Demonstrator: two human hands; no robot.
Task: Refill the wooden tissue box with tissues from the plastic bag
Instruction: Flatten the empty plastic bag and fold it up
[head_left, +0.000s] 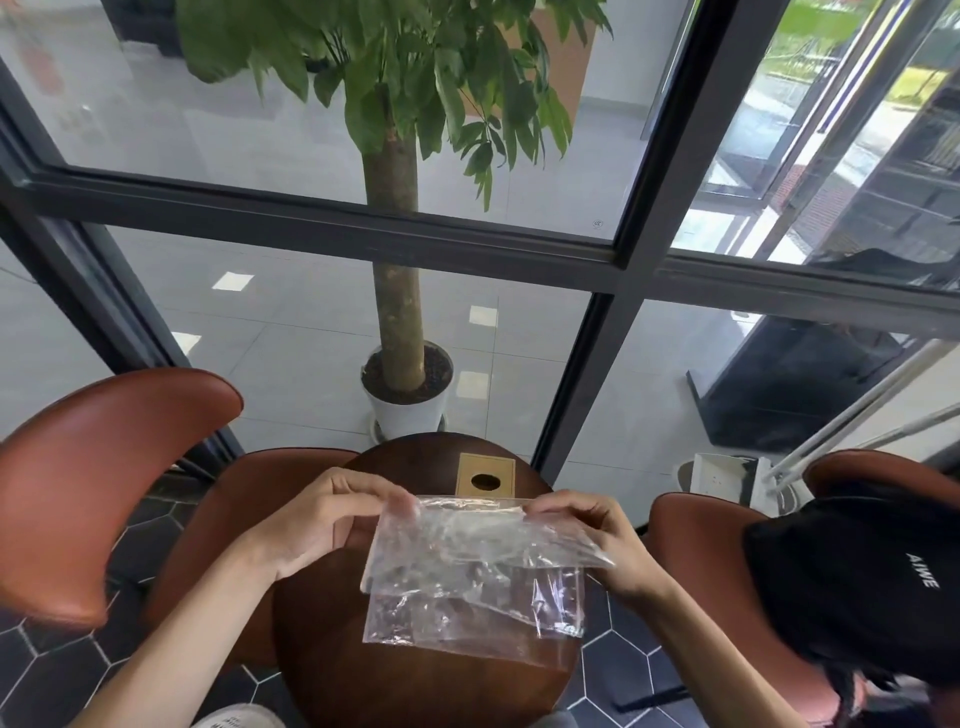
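Plastic bag (470, 571) top edge — pinched between both hands' fingers (400, 501)

Both bare forearms reach forward from the lower edge of the view and angle inward toward each other. The left hand (332, 514) is raised at mid-height, wrist bent slightly, thumb and forefinger pinched together at their tips, the other fingers curled loosely beneath. The right hand (597, 540) sits level with it and well apart, also closed in a fingertip pinch, its knuckles turned upward and its remaining fingers folded under the palm. The two hands do not touch
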